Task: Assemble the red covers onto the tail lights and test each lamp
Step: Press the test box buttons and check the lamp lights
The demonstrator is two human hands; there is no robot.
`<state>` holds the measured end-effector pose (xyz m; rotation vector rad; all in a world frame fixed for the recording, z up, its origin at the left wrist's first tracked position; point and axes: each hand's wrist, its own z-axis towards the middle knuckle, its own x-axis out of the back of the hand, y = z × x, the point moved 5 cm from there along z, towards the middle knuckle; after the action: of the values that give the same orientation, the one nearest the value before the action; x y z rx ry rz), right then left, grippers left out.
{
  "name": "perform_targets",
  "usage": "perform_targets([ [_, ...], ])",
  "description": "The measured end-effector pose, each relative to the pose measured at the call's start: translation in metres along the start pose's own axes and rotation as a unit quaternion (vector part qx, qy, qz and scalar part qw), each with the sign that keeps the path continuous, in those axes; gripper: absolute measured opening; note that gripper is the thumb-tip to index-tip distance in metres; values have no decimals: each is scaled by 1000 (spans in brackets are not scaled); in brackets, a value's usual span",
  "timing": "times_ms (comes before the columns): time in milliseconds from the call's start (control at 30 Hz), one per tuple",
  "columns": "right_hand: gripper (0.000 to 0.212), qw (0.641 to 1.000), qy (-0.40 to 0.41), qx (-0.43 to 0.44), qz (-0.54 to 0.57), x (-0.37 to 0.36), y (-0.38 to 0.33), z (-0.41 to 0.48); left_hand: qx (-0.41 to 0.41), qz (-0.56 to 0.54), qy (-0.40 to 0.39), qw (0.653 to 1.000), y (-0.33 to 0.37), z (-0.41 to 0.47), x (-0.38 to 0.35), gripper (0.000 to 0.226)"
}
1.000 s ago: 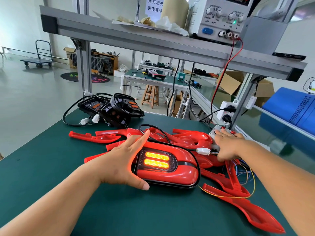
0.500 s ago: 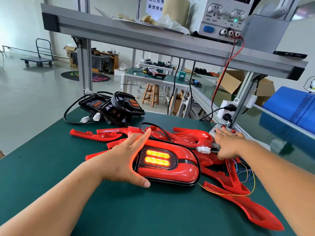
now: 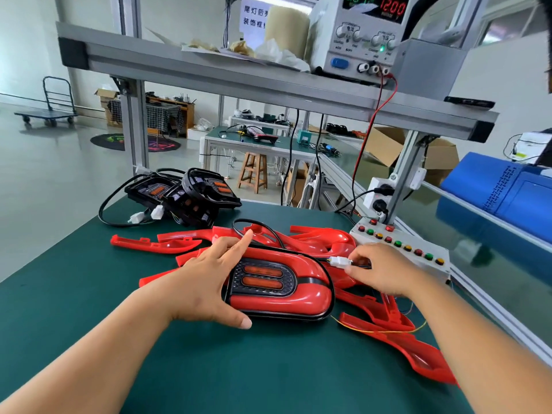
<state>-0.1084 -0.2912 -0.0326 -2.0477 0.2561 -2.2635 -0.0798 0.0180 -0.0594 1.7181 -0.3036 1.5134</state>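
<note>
A tail light with its red cover (image 3: 286, 297) fitted lies in the middle of the green table; its two amber lamp strips are dark. My left hand (image 3: 209, 282) holds its left end, thumb under the near edge and fingers spread over the far edge. My right hand (image 3: 379, 270) pinches the white connector (image 3: 339, 261) on the lamp's black cable, just right of the lamp. Loose red covers (image 3: 155, 243) lie behind and to the right of the lamp. Black uncovered tail lights (image 3: 191, 195) with cables sit at the table's far left.
A white switch box (image 3: 403, 249) with red, green and yellow buttons sits at the far right of the table. A power supply (image 3: 361, 34) reading 12.00 stands on the aluminium shelf above, red lead hanging down. Thin yellow wires (image 3: 373, 331) trail over the covers on the right.
The lamp's amber strips were lit and are now dark. My right hand left the switch box and moved left to the white connector. The left hand stayed on the lamp.
</note>
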Motion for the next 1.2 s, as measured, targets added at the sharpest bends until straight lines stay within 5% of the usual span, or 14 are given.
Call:
perform_targets([
  [300, 34, 997, 53, -43, 20, -10, -17, 3, 22, -8, -12, 1000, 7, -2, 1, 128],
  [400, 24, 991, 129, -24, 11, -17, -27, 3, 16, -19, 68, 997, 16, 4, 18, 103],
  [533, 28, 980, 194, -19, 30, -21, -25, 0, -25, 48, 207, 977, 49, 35, 41, 41],
  [733, 29, 973, 227, 9, 48, -20, -26, -3, -27, 181, 96, 978, 92, 103, 25, 44],
  [1200, 26, 963, 211, 80, 148, -20, -30, -3, -38, 139, 30, 989, 98, 121, 18, 27],
])
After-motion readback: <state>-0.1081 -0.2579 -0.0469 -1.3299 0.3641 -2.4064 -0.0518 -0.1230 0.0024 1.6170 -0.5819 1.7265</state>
